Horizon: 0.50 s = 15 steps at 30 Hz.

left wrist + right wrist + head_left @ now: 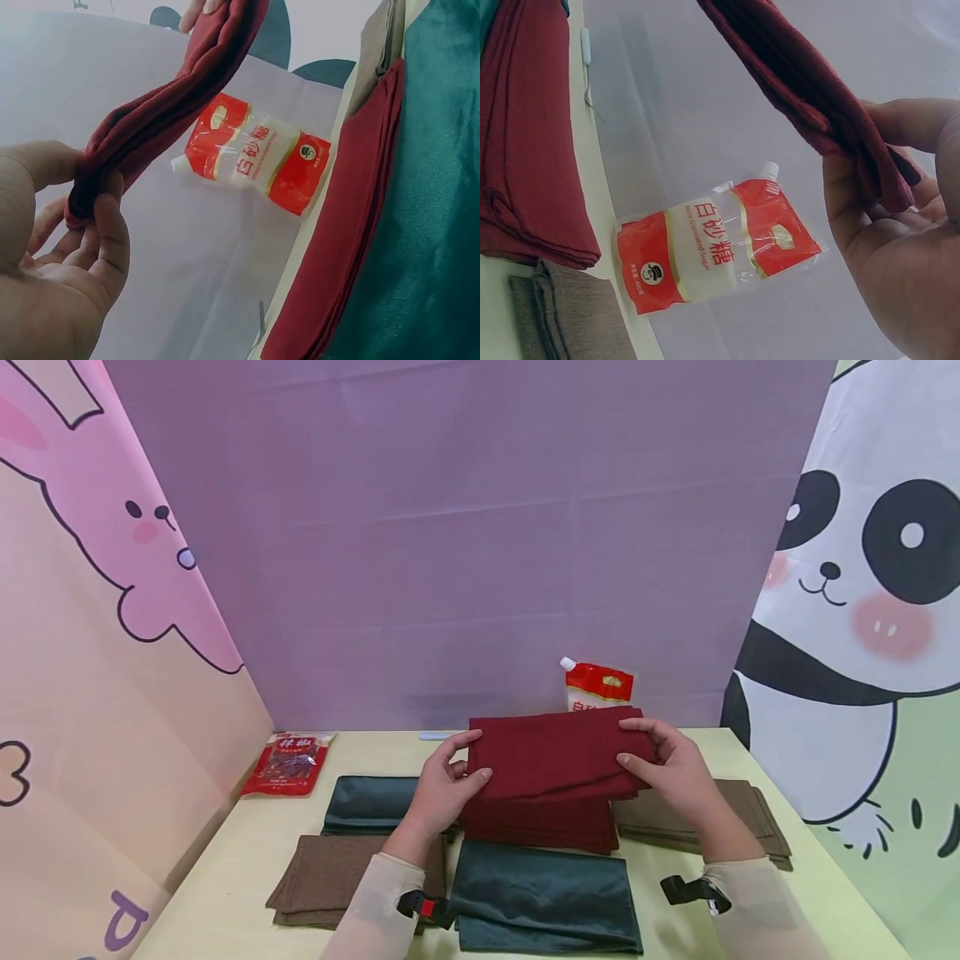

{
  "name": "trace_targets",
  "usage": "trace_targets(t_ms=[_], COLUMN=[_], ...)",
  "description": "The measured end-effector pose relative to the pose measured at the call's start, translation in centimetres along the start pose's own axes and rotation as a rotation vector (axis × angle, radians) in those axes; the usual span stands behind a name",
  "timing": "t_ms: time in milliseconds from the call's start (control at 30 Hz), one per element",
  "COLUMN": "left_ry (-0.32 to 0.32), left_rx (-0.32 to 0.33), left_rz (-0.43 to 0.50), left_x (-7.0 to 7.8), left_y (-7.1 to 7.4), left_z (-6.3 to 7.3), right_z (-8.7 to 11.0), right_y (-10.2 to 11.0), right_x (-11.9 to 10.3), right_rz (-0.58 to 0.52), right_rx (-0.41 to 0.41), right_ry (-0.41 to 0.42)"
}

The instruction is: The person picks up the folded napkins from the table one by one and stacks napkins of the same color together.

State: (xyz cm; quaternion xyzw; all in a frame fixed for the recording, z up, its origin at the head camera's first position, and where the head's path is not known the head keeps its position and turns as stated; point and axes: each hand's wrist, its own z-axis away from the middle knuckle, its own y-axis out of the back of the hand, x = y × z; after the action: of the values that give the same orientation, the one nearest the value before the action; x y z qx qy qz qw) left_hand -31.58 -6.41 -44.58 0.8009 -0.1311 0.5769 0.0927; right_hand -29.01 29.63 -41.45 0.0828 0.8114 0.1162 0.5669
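Note:
A folded dark red cloth [558, 756] is held up between both hands, clear of the table in the wrist views. My left hand [444, 785] pinches its left end, thumb in front and fingers behind. At the other end my right hand [675, 768] grips it the same way. Below lies another folded red cloth [540, 825], partly covered by the raised one in the head view. Nearer the front edge is a folded dark teal cloth [547, 897]. A brown folded cloth [337, 872] sits by the left forearm, with a second teal cloth [367, 802] behind it.
Behind the raised cloth stands a red and white sugar pouch [697, 247] with a white cap. A red packet [288, 764] lies at the back left. Another brown cloth stack [738, 814] is on the right, partly behind the right forearm. A purple backdrop [465, 543] rises behind the table.

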Motion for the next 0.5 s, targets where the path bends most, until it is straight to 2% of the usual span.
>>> trace_targets(t_ms=[200,500], left_ry=[0.018,0.000], left_rx=[0.013,0.008], left_rz=[0.008,-0.029], left_x=[-0.1,-0.6], left_y=[0.6,1.4], left_z=[0.0,-0.1], right_z=[-0.1,-0.4], right_y=[-0.5,-1.2], right_x=[0.4,1.0], right_rz=[0.001,-0.021], right_rx=[-0.037,-0.095], right_ry=[-0.023,-0.021])
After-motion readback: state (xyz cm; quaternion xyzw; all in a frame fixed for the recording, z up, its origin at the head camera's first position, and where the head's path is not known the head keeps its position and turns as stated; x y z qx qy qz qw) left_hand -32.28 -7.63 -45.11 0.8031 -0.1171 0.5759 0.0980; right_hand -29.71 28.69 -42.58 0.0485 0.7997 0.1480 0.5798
